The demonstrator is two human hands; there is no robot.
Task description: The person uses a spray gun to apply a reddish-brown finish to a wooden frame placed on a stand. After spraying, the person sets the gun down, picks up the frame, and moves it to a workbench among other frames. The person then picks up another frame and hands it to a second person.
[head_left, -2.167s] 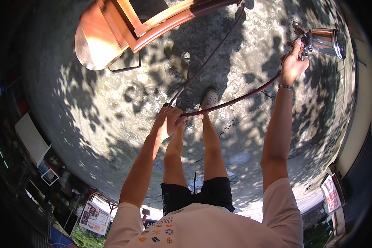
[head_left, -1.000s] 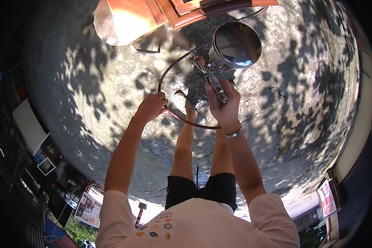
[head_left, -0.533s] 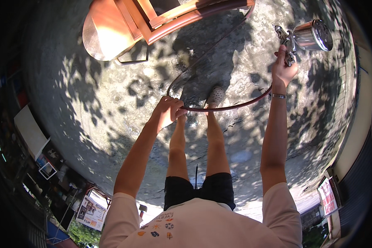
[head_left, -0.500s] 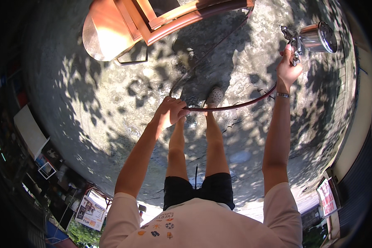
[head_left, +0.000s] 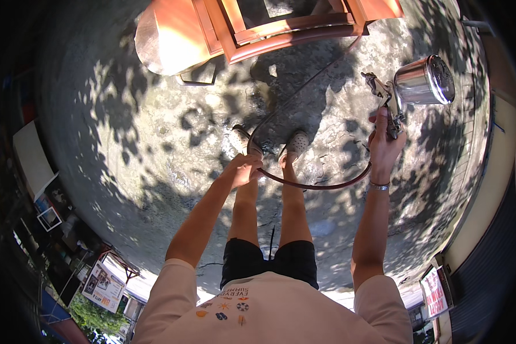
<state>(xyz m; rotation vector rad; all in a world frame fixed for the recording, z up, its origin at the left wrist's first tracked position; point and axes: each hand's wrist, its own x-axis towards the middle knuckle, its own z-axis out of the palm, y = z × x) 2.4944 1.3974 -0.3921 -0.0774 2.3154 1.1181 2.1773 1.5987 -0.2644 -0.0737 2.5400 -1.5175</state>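
My right hand [head_left: 387, 146] is wrapped round the handle of a metal spray gun [head_left: 387, 103], out to the right. A shiny silver cup [head_left: 421, 83] with a lid is fixed to the gun and tilts toward the right. From below that hand a dark red hose [head_left: 318, 186] sags in a curve to my left hand [head_left: 245, 167], whose fingers are closed on it in front of my left shin. Beyond the left hand the hose runs up over the ground toward the wooden furniture. My palm hides part of the gun's handle.
An orange-brown wooden frame [head_left: 295, 39] stands ahead, beside a rounded board [head_left: 175, 43] at its left. The concrete ground [head_left: 172, 149] is dappled with shade. My feet in light clogs [head_left: 297, 143] stand below the hose. Signs and clutter line the left side; a wall runs along the right.
The spray gun and my right hand have come nearer and a little left. The hose sags lower between my hands. The left hand has dropped slightly, and my left clog now shows.
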